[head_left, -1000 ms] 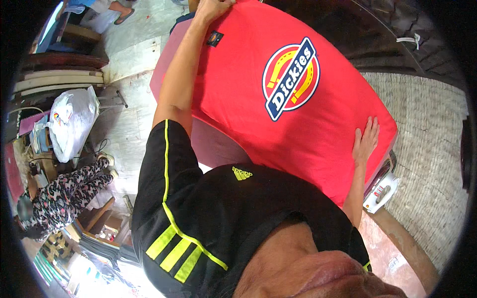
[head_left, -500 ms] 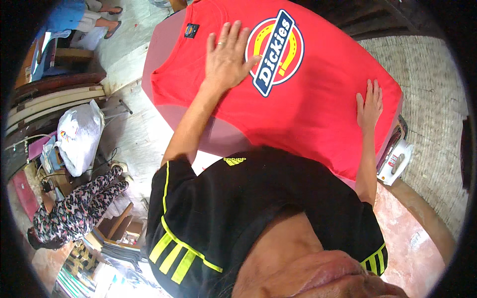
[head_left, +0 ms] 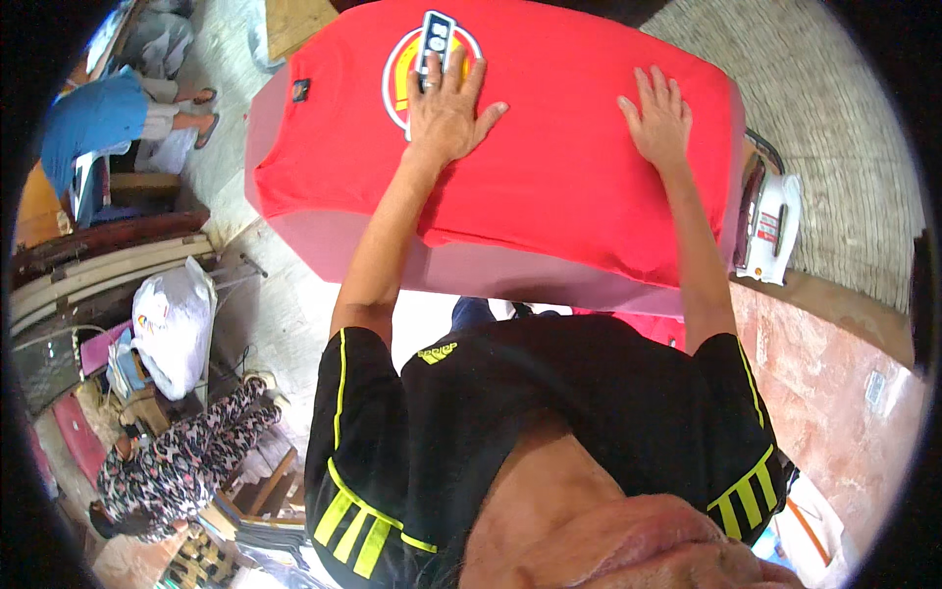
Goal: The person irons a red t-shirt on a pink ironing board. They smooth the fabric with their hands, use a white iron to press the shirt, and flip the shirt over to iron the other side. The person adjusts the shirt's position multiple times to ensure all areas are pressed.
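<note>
A red T-shirt (head_left: 549, 147) lies spread over a padded ironing board (head_left: 334, 245) with a mauve cover. My left hand (head_left: 446, 118) rests flat on the shirt's front, its fingers spread over the round printed emblem (head_left: 397, 79) and hiding part of it. Further right, my right hand (head_left: 659, 123) lies flat on the plain red cloth, fingers stretched out and holding nothing. The small neck label (head_left: 300, 90) shows at the shirt's left end. A white iron (head_left: 770, 231) stands by the board's right end, apart from both hands.
To the left hangs a full white plastic bag (head_left: 175, 329). One person in patterned clothes (head_left: 186, 461) is at lower left, another in blue (head_left: 93, 128) at upper left. Beyond the iron runs a ribbed greyish surface (head_left: 834, 128). Wooden boards (head_left: 118, 260) lie along the left side.
The shirt has shifted left on the board, with more of the mauve cover showing along the near side. My left hand now covers the emblem; my right hand has moved left and farther away.
</note>
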{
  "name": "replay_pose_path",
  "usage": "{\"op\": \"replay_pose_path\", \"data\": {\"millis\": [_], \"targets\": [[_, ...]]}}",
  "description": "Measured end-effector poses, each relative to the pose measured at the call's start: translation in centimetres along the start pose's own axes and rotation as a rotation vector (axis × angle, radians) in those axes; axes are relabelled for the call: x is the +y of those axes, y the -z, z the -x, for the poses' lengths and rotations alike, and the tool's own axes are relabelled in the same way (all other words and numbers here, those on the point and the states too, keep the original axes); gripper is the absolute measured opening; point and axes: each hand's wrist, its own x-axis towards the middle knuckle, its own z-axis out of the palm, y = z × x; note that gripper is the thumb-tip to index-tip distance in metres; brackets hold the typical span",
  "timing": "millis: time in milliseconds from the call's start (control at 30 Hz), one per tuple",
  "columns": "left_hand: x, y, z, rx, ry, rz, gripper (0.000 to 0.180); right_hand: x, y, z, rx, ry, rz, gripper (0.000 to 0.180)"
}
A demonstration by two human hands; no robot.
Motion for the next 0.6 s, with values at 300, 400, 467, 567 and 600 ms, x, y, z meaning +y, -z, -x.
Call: {"op": "replay_pose_path", "data": {"millis": [300, 400, 467, 567, 600], "targets": [[3.8, -1.7, -0.8, 0.007, 0.078, -0.087, 0.077, -6.2, 1.8, 3.2, 0.000, 0.377, -0.339, 0.065], [10.4, -1.2, 1.0, -0.034, -0.081, -0.023, 0.077, 2.1, 1.5, -0.3, -0.167, 0.161, -0.231, 0.067], [15.3, -0.2, 2.3, -0.092, -0.187, 0.070, 0.075, 8.1, 0.7, -0.5, -0.089, -0.018, -0.140, 0.064], [20.0, 0.5, 5.6, -0.166, -0.317, 0.167, 0.072, 9.8, 1.0, 3.0, 0.027, -0.083, -0.053, 0.066], [21.1, 1.0, 6.8, -0.192, -0.351, 0.196, 0.069, 9.8, 1.4, 4.1, 0.003, -0.097, -0.069, 0.068]]}}
